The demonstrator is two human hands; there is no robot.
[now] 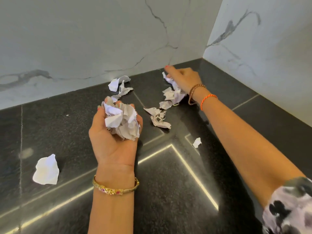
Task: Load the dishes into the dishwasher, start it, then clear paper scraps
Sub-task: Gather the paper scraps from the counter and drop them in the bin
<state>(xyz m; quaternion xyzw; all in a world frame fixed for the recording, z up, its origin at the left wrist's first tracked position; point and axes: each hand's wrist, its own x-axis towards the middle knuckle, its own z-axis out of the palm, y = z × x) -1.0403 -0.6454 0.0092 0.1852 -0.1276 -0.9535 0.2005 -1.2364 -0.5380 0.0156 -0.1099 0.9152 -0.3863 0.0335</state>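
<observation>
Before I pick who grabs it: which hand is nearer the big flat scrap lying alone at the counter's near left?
Left. The left hand, palm up and cupping a wad of crumpled paper, hangs just right of the lone scrap. The right hand is far across by the back wall, gripping other scraps.

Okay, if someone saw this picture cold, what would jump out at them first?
Probably the left hand, palm up at centre, cupping a wad of crumpled paper. Next, the right hand reaching toward the marble wall's corner, grabbing more scraps, with torn white pieces scattered across the dark countertop.
</observation>
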